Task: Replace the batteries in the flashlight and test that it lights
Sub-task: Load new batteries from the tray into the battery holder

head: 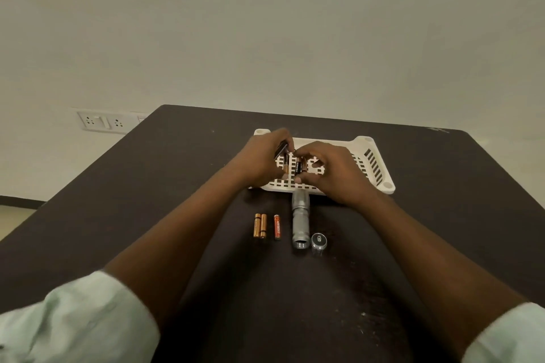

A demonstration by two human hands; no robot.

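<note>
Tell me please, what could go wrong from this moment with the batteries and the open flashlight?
1. Three batteries lie loose on the table beside the flashlight; they could get mixed with the ones both hands handle over the basket.
2. The cap sits loose near the flashlight's open end; a forearm might knock it.
3. The flashlight is round and may roll.

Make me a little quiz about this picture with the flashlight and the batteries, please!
1. How many batteries lie loose on the table, left of the flashlight?
2. True or false: the flashlight's end cap is screwed on.
3. Where are both hands working: A) over the white basket, B) on the flashlight, C) at the wall socket?

Key: 1. three; 2. false, it sits beside the flashlight; 3. A
</note>
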